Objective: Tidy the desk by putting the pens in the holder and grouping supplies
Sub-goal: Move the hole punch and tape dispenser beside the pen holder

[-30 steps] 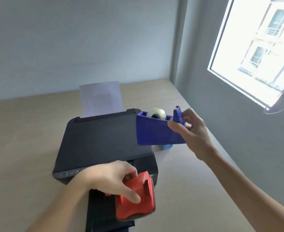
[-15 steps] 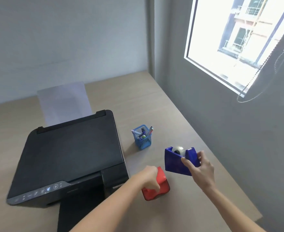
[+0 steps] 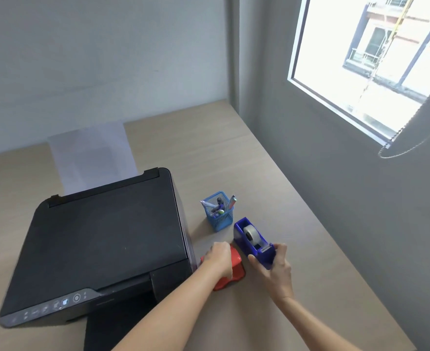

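Observation:
A blue mesh pen holder (image 3: 220,217) stands on the desk right of the printer, with several pens (image 3: 217,204) upright in it. Just in front of it rests a blue tape dispenser (image 3: 253,240) holding a white roll; my right hand (image 3: 276,268) grips its near end. Left of the dispenser lies a red stapler-like tool (image 3: 235,271) on the desk, and my left hand (image 3: 219,259) is closed over its top. The two items sit side by side, nearly touching.
A black printer (image 3: 102,239) fills the left half of the wooden desk (image 3: 234,153), with white paper (image 3: 92,155) sticking up at its back and its output tray extended toward me. The desk's right edge runs along a grey wall below a window.
Both hands came down from above the printer to the desk. The blue dispenser now rests just in front of the pen holder, and the red tool lies on the desk beside it.

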The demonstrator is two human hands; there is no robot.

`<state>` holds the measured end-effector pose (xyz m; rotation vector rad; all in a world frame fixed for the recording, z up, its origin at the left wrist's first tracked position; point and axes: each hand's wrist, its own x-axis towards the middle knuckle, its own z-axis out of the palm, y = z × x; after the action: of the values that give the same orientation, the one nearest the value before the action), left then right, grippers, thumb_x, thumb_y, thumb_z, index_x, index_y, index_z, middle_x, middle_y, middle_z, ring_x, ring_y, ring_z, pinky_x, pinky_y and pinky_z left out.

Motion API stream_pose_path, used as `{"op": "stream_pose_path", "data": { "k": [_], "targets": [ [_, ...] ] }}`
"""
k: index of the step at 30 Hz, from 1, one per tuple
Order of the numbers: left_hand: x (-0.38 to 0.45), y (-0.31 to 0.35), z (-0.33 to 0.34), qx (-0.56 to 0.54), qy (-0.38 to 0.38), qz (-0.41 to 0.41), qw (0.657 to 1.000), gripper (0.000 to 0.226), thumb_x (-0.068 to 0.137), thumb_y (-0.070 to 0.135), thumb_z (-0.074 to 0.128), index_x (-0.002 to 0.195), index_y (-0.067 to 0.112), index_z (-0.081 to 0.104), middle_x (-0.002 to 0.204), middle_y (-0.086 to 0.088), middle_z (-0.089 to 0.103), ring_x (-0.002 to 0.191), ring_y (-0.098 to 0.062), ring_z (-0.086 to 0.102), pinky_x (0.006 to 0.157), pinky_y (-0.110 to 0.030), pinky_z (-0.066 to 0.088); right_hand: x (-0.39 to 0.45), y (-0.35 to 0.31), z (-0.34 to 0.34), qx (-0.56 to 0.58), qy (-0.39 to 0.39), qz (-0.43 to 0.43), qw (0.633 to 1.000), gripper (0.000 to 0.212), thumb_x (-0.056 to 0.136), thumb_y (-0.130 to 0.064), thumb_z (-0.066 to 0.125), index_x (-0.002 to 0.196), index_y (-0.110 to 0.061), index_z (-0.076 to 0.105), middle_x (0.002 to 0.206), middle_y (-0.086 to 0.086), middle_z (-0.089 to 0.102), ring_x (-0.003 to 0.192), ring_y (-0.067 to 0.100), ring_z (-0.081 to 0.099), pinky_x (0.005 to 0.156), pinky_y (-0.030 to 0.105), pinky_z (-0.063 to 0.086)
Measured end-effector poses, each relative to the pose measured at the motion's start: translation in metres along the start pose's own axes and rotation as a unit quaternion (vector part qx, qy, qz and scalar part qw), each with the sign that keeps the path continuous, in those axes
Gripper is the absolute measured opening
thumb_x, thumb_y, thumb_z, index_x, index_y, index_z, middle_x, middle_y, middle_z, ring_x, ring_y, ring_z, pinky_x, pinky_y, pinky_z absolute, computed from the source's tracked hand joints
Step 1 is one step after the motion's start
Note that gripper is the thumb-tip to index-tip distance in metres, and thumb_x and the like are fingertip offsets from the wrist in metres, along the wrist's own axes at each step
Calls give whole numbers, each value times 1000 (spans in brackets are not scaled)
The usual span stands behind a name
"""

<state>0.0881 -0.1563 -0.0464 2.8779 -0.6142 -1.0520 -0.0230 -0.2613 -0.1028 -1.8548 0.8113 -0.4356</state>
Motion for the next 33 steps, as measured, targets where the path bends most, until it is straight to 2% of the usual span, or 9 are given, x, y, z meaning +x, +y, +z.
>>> {"op": "stream_pose_path", "data": {
  "k": [4, 8, 10, 14, 18, 23, 29, 31, 33],
  "targets": [
    [23, -1, -19, -3, 18, -31, 999, 77, 64, 19, 89, 130, 4, 51, 129, -15, 56, 119, -31, 59, 96, -38, 52, 11, 6, 14, -35, -55, 9, 998, 53, 76, -36, 77, 105, -25, 34, 95, 10, 67, 75, 26, 61, 66, 25, 42],
    [40, -6, -35, -6, 35, -46, 998, 73, 65, 16, 88, 128, 4, 53, 130, -14, 57, 120, -30, 59, 96, -38, 52, 19, -1, 14, -37, -83, 5, 996, 67, 81, -31, 73, 129, -10, 33, 106, 1, 58, 84, 21, 56, 74, 21, 38],
    [45, -8, -39, 5, 40, -49, 998, 72, 63, 18, 90, 124, 5, 55, 126, -13, 60, 117, -29, 61, 94, -37, 53, 22, -4, 14, -40, -100, 6, 994, 71, 82, -31, 72, 134, -10, 29, 109, -2, 55, 87, 20, 55, 76, 20, 37],
    [51, -11, -46, 17, 42, -55, 997, 71, 62, 18, 90, 124, 6, 57, 125, -12, 61, 116, -28, 62, 95, -37, 53, 24, -7, 20, -55, -122, -2, 991, 68, 81, -35, 72, 131, -9, 33, 105, -1, 59, 88, 19, 54, 75, 21, 37],
    [51, -11, -47, 22, 39, -47, 998, 68, 62, 16, 90, 120, 5, 58, 124, -13, 62, 114, -30, 62, 94, -39, 53, 24, -11, 27, -63, -126, -3, 990, 60, 82, -32, 71, 127, -8, 38, 102, -1, 60, 82, 16, 54, 69, 12, 35],
    [47, -15, -46, 14, 36, -16, 999, 74, 64, 30, 88, 124, 5, 53, 126, -14, 60, 115, -31, 60, 92, -38, 53, 23, -11, 28, -67, -108, -6, 992, 53, 84, -24, 70, 124, -8, 40, 100, -2, 57, 82, 17, 54, 68, 15, 34],
    [39, -15, -43, -19, 56, -9, 998, 65, 77, 28, 79, 130, 5, 50, 133, -15, 55, 120, -32, 56, 97, -38, 49, 23, -11, 30, -76, -104, -2, 992, 45, 83, -24, 69, 117, -11, 42, 100, 3, 62, 76, 18, 57, 66, 17, 36],
    [30, -12, -44, -9, 64, -10, 998, 66, 79, 27, 77, 133, 5, 48, 136, -15, 50, 124, -32, 52, 100, -38, 47, 23, -11, 27, -82, -105, 6, 991, 47, 84, -24, 69, 120, -10, 42, 103, 6, 66, 79, 20, 60, 68, 17, 37],
    [17, -7, -44, -15, 86, 1, 996, 64, 80, 26, 75, 133, 5, 47, 137, -15, 45, 125, -32, 48, 103, -39, 45, 22, -11, 23, -88, -127, 17, 988, 52, 84, -27, 68, 125, -12, 39, 106, 4, 66, 91, 25, 65, 70, 17, 36]
  ]
}}
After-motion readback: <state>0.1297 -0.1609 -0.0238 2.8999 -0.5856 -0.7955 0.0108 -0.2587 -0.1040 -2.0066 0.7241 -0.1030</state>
